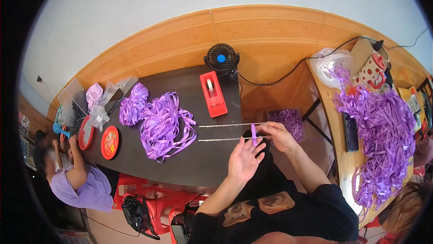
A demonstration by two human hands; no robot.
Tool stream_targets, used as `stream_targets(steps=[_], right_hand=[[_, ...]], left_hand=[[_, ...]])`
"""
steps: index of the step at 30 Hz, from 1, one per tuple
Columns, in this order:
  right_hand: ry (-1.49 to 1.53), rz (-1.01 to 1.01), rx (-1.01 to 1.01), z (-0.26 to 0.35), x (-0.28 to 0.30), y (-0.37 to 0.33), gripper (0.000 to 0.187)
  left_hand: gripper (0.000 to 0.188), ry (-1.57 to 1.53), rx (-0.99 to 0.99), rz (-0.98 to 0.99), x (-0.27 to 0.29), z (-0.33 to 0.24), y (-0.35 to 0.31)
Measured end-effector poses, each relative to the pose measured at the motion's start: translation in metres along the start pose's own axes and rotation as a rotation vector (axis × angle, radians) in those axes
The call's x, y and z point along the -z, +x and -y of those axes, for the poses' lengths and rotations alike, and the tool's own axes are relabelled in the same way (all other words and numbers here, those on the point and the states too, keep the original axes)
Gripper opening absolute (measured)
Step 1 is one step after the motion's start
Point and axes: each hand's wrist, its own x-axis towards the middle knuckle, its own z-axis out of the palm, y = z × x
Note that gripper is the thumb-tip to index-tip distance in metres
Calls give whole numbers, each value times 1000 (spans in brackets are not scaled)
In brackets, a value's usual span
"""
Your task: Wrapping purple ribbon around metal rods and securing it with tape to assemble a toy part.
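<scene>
Two thin, twisted metal rods (221,126) lie side by side, reaching past the right edge of the dark table. A short loop of purple ribbon (253,132) is wrapped around both rods near their right ends. My left hand (244,162) is palm up just below the loop, open, its fingers apart and its fingertips near the lower rod. At the loop's right side, my right hand (279,136) has its fingers curled and pinched on the ribbon; its fingertips are partly hidden. Loose purple ribbon (164,126) is heaped on the table to the left.
A red tape dispenser (213,94) and a black fan (221,58) stand at the back. Red plates (110,142) are at the left, where a co-worker (81,183) sits. To the right, a wooden table (331,108) carries a large purple ribbon pile (383,140) and a phone (350,132).
</scene>
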Motion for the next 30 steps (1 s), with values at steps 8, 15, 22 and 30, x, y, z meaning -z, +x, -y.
stream_targets(steps=[8, 15, 22, 30], right_hand=[[40, 129, 157, -13, -7, 3, 17], [92, 162, 208, -20, -8, 1, 18], [116, 101, 204, -18, -18, -4, 23], [103, -42, 203, -30, -25, -1, 13]], left_hand=[[59, -8, 2, 36, 0, 1, 0], [59, -33, -7, 48, 1, 1, 0], [58, -18, -9, 30, 3, 1, 1], [58, -2, -16, 35, -1, 2, 0]])
